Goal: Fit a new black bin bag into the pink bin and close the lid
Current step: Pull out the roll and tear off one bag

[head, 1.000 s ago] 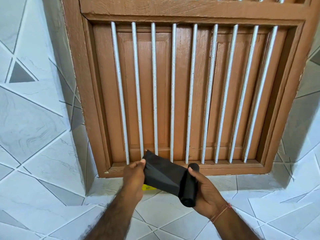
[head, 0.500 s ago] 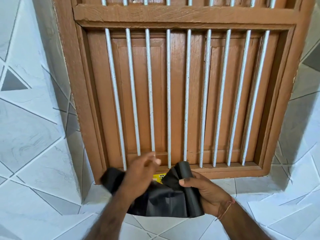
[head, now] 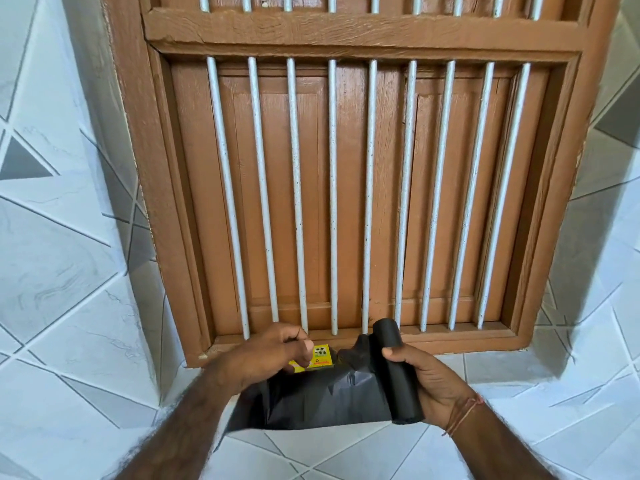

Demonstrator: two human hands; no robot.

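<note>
head cam | faces forward, slightly down | close to barred wooden window [head: 346, 188] | single view

Black bin-bag roll [head: 398, 372], upright, one crumpled bag [head: 322, 400] partly unrolled.

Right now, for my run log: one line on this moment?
right hand grips bag roll | left hand pulling bag | bin unseen

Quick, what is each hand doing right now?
Left hand: closed, pinching the unrolled black bag by the yellow label.
Right hand: closed around the roll of black bags.
</note>
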